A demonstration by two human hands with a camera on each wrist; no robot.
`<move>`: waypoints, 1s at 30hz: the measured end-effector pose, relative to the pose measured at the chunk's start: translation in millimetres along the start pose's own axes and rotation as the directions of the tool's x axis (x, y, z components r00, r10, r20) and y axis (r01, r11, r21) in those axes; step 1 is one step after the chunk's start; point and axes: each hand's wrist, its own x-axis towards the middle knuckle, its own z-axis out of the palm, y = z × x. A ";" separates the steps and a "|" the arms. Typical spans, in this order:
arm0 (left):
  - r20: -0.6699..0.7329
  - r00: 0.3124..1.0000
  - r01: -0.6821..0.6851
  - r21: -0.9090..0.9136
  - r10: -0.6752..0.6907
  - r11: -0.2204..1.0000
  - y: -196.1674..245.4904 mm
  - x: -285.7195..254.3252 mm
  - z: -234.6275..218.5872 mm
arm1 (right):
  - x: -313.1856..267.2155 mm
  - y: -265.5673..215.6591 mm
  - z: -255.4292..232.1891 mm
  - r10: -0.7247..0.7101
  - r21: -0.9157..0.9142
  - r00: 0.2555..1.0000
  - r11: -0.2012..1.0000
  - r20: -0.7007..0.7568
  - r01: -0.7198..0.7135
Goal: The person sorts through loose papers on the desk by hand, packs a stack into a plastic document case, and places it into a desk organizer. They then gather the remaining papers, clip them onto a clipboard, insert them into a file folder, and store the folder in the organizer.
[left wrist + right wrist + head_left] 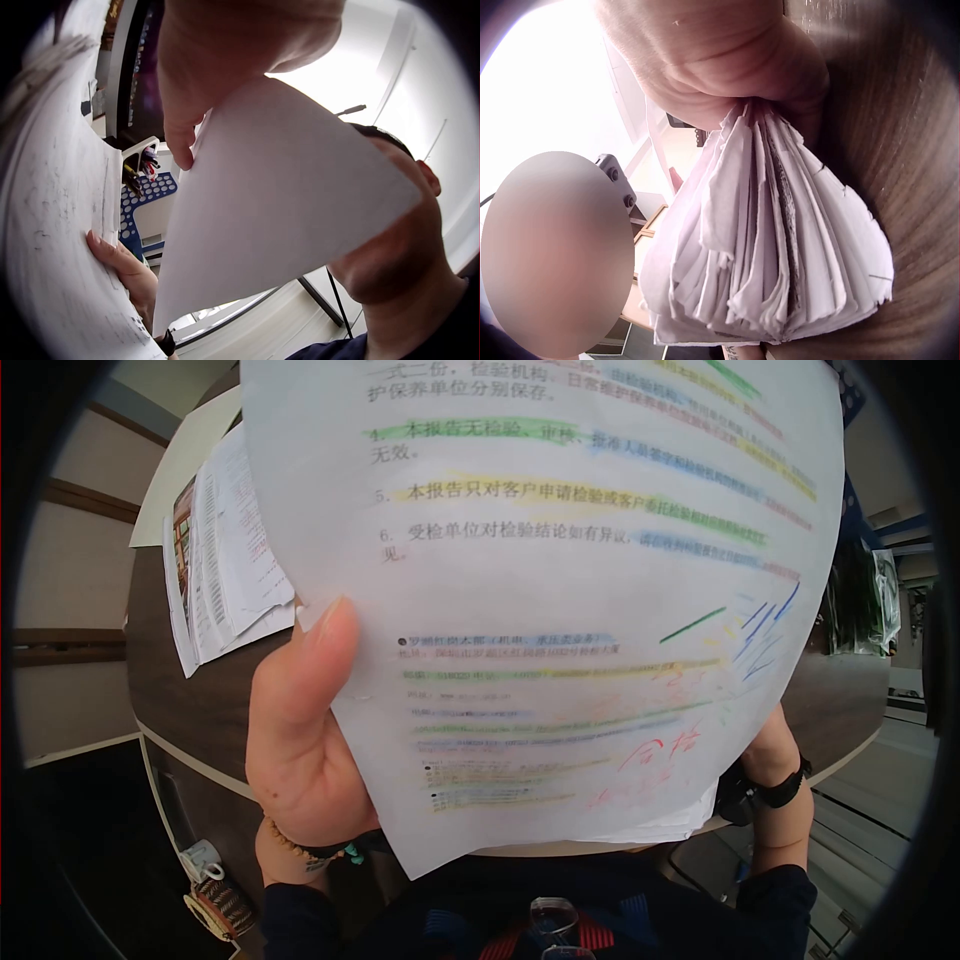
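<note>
A printed sheet [540, 600] with coloured highlighter bands and red handwriting fills the middle of the head view. My left hand [305, 730] holds it by its left edge, thumb on the printed face. In the left wrist view its blank side faces the camera. My right hand [727, 60] grips a thick bundle of papers [817, 255], squeezed at the top and fanned out below, with worn edges. The head view shows only part of that hand, as the sheet hides the rest; the bundle's lower edge [665, 828] peeks out under the sheet.
More papers [230, 550] lie on the dark wooden table [165, 690] at the left. Below the table's left edge are a white mug [203, 858] and a woven basket [222, 908]. A pen holder [139, 150] and a screen [146, 75] stand behind the bundle in the left wrist view.
</note>
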 end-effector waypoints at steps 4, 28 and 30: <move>0.002 0.998 0.069 0.036 -0.069 0.997 7.4 0.8 1.6 | 3.9 7.3 -2.6 -0.034 0.081 0.997 0.996 0.069 0.029; 0.019 0.999 -0.031 0.066 0.030 0.997 2.8 2.9 -0.8 | -0.1 7.9 -8.1 -0.050 -0.064 0.996 0.996 0.069 0.055; 0.007 0.999 -0.042 0.072 0.042 0.996 2.3 2.5 -0.4 | -0.8 7.4 -9.6 -0.079 -0.054 0.992 0.995 0.095 0.084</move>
